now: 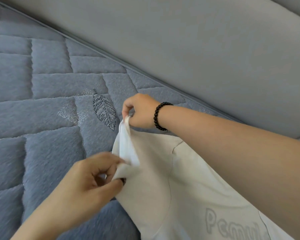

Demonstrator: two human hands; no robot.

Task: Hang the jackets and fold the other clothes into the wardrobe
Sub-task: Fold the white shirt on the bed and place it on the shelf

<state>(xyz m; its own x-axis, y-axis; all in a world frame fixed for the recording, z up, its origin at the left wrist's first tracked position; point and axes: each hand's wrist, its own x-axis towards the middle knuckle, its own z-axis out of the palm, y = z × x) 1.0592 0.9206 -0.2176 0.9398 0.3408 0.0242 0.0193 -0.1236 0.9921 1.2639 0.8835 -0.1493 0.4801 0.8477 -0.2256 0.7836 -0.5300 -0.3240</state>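
Note:
A cream-white shirt [177, 184] with pale raised lettering lies spread over the lower right of a blue-grey quilted bed cover [42, 94]. My right hand [140, 111], with a black bead bracelet on its wrist, pinches the far end of the shirt's edge and lifts it a little. My left hand [93, 177] pinches the same edge nearer to me, thumb under the cloth and fingers on top; it is slightly blurred. The strip of cloth between the two hands stands up in a fold. My right forearm crosses over the shirt and hides part of it.
The quilted cover has stitched panels and an embroidered dark leaf [104, 110] just beyond the shirt. A padded grey headboard or bed side [197, 49] runs diagonally across the top right, edged by a piped seam.

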